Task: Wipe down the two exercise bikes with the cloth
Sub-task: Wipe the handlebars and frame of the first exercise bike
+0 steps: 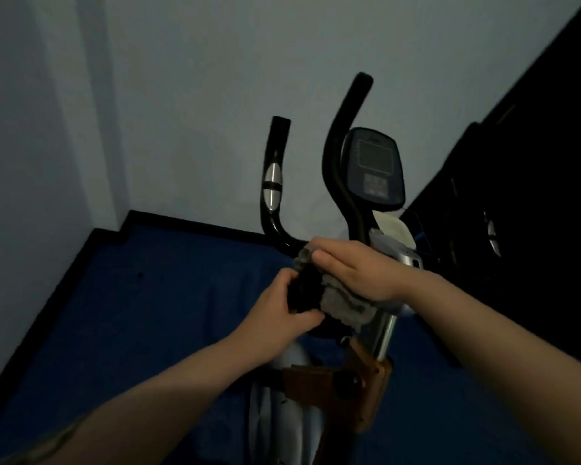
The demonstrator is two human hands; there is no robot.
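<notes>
A: We log one exercise bike [379, 317] in plain view, with two black handlebar arms rising beyond the hands and one console [374, 166] above the right hand. Containers: we see none that we can identify.

B: Agreed. A dark bulk stands well to the right of the right hand; we cannot tell what it is.

A: Hands, two. We record the right hand [353, 273] lying palm-down on the grey cloth [342, 302], fingers straight and together, pressing it onto the top of the bike's silver post. The cloth bunches under that palm, hangs toward the wrist side, and pokes out past the fingertips.

B: One cloth, then. The left hand [279, 307] sits just beside it, below and left of the right hand, with fingers and thumb curled round a black knob [304, 290] on the bike's stem. The knob touches the cloth's edge.

A: Below both hands we note one brown bracket [366, 384] on the frame. Blue floor [165, 297] lies under everything, dim light.
</notes>
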